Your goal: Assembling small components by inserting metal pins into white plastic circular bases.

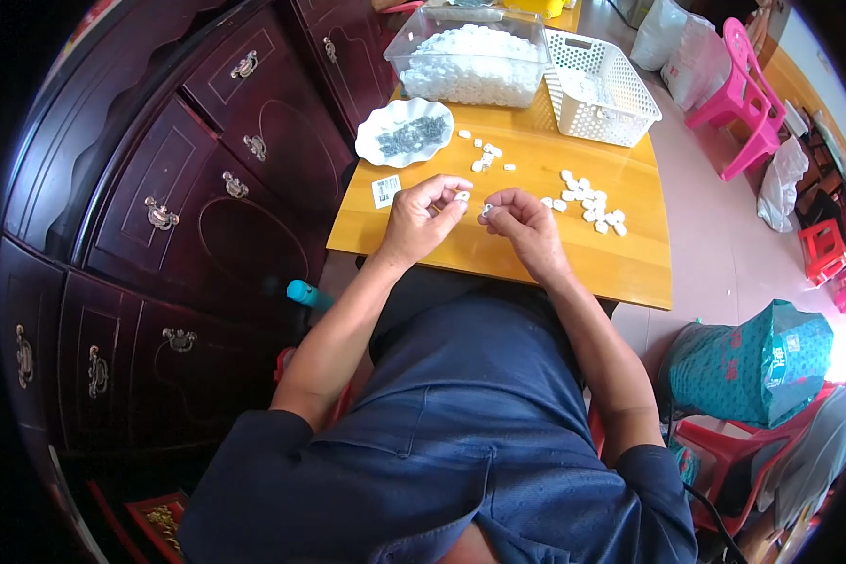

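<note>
Each hand's grip pinches a small white piece (pixel 462 196) at the fingertips.

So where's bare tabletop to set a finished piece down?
Bare: the near right corner of the table, below the loose white pieces. Crowded: the far edge, with dish, clear bin and white basket.

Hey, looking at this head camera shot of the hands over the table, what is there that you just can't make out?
- Small white piece at the left hand: too small, partly hidden by fingertips.
- Piece in the right hand: mostly hidden by the fingers.
- Grey bits on the white dish: too small to identify.
- Clear bin of white pieces: its far end is cut by the top edge.
- Table near edge: hidden by the person's body.
</note>
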A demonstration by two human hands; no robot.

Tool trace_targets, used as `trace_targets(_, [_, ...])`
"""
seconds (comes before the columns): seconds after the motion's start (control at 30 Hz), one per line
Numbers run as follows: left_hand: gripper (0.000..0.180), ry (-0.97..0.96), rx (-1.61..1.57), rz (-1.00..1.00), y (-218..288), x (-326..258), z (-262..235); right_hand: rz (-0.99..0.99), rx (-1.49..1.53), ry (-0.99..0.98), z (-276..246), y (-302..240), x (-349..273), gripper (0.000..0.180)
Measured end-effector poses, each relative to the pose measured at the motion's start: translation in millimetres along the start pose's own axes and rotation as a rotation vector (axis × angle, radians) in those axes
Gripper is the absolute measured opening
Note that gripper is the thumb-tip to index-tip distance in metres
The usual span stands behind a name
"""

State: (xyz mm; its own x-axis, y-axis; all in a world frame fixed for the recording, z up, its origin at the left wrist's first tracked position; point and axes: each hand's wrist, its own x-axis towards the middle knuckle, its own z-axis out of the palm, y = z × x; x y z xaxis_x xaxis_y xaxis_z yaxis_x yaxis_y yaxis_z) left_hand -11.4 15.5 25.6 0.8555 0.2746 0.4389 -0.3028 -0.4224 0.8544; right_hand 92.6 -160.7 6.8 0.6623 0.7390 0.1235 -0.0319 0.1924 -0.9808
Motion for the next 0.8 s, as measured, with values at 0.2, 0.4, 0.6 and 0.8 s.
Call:
trace_targets(0.2, [0.027,-0.091,-0.008,-0.023,-4.2,0.2,1.2,-0.001,-0.003,0.026,1.4,-0.6,1.0,0.013])
trace_targets(0.4, [0.027,-0.103,-0.019,-0.034,-3.2,0.5,2.5,-0.007,-0.003,0.012,1.4,1.1,0.9,0.013])
trace_targets(0.6, [0.027,-0.092,0.017,0.001,-1.6,-0.4,3.8,-0.012,-0.02,-0.03,-1.8,7.1,1.9,0.013])
trace_targets(0.8, [0.027,-0.081,0.041,-0.014,0.8,-1.1,4.8,-0.008,-0.037,-0.039,-0.4,6.6,1.3,0.013])
